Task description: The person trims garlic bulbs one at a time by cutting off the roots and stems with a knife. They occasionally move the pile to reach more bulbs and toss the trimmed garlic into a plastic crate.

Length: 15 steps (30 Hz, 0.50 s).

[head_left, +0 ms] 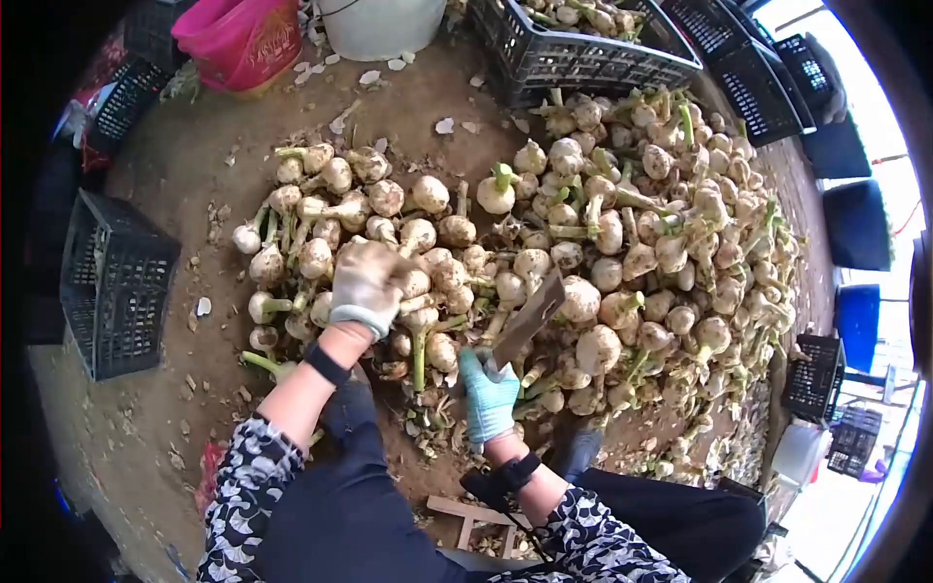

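Note:
My left hand (369, 282), in a dirty whitish glove, reaches over the left heap of garlic bulbs (428, 194). Its fingers are smeared by motion, so I cannot tell whether they grip a bulb. My right hand (489, 394), in a teal glove, is closed round the handle of a broad-bladed knife (530, 319). The blade points up and to the right, over the edge of the larger right heap of garlic bulbs (671, 253). The bulbs are soil-stained, with short cut stems, some of them green.
A black crate of bulbs (593, 63) stands behind the right heap. Another black crate (121, 282) is at the left. A pink bucket (238, 44) and a white bucket (382, 24) stand at the back. Peel scraps litter the dirt floor (185, 408); a wooden stool (476, 515) shows below.

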Each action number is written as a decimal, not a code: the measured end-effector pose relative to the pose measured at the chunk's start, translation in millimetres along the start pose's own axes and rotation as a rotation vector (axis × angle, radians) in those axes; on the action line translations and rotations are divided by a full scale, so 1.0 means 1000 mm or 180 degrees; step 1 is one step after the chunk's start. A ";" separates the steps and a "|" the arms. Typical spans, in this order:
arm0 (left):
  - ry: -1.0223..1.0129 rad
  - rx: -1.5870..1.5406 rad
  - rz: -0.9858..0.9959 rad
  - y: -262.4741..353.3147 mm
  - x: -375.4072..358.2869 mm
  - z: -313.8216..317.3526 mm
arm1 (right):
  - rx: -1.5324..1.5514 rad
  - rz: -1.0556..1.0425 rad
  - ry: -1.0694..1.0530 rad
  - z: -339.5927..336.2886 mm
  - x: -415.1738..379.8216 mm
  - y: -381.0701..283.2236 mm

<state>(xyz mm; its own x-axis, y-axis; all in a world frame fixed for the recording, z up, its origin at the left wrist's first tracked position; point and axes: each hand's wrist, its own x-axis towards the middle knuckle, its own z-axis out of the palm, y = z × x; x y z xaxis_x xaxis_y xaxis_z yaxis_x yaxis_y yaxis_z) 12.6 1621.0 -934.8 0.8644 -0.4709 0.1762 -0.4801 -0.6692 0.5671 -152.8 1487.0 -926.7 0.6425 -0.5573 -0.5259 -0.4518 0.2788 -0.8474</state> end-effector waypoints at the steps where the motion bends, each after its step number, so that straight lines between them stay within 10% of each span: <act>1: 0.0051 -0.1467 -0.1019 0.005 0.000 -0.007 | 0.0178 0.0009 -0.0073 -0.001 0.004 -0.007; 7: 0.0168 -0.5978 -0.3434 0.040 -0.018 -0.025 | 0.2010 0.0917 -0.1344 0.012 0.015 -0.049; 10: -0.0007 -0.3762 -0.2546 0.057 -0.023 -0.029 | 0.2107 0.0648 -0.1541 0.028 0.011 -0.062; 11: -0.0405 -0.1774 -0.2434 0.070 -0.010 -0.049 | 0.1795 0.0549 -0.1441 0.029 0.014 -0.060; 12: 0.0596 0.0480 -0.1040 0.041 -0.034 -0.022 | 0.1493 0.0447 -0.1340 0.030 0.018 -0.060; 15: 0.0919 -0.0301 0.0284 0.055 -0.015 -0.051 | 0.1163 0.0544 -0.1242 0.033 0.030 -0.065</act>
<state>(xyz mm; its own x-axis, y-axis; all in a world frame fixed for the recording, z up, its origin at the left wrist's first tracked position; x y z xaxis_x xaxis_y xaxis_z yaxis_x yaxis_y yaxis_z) -19.2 1620.6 -865.2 0.8327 -0.3335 0.4421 -0.5516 -0.5699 0.6091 -83.3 1477.6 -889.7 0.7917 -0.1692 -0.5871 -0.3704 0.6313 -0.6814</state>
